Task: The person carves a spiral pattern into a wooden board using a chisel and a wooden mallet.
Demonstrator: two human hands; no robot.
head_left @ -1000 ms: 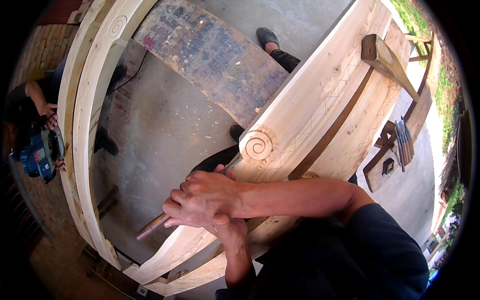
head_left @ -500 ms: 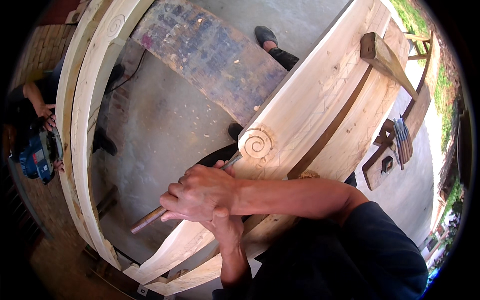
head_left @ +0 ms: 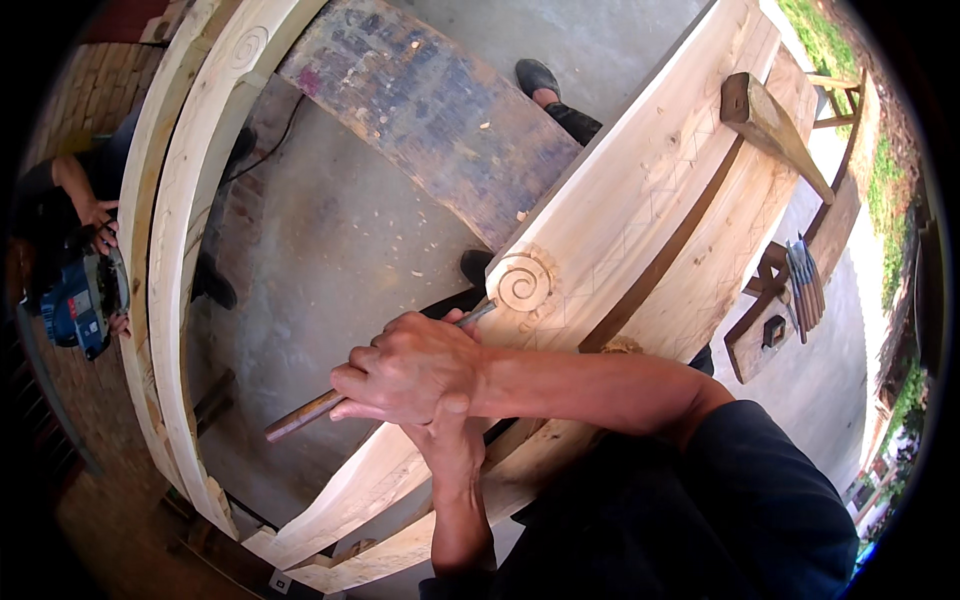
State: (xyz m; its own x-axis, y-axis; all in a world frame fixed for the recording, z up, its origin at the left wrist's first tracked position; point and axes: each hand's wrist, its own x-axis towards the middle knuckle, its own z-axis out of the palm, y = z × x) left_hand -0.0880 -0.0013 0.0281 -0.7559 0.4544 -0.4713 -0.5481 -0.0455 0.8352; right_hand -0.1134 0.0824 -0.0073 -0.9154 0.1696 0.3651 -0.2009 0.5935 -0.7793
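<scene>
A pale wooden beam (head_left: 640,200) runs diagonally, with a spiral (head_left: 524,283) carved into its lower end. My right hand (head_left: 405,365) wraps around a chisel (head_left: 300,416). The chisel's wooden handle sticks out to the lower left, and its metal blade (head_left: 476,314) points at the spiral's edge. My left hand (head_left: 452,440) sits just under the right one, also gripping the chisel, and is partly hidden by it. Both hands rest against the beam's lower edge.
A wooden mallet (head_left: 770,125) lies on the beam at the upper right. Several chisels (head_left: 805,285) rest on a small bench to the right. A curved wooden frame (head_left: 170,250) arcs along the left. Beyond it another person holds a blue power saw (head_left: 80,305). A dark stained plank (head_left: 440,110) lies behind.
Both hands stay closed on the chisel and have shifted only slightly. The blade remains at the spiral.
</scene>
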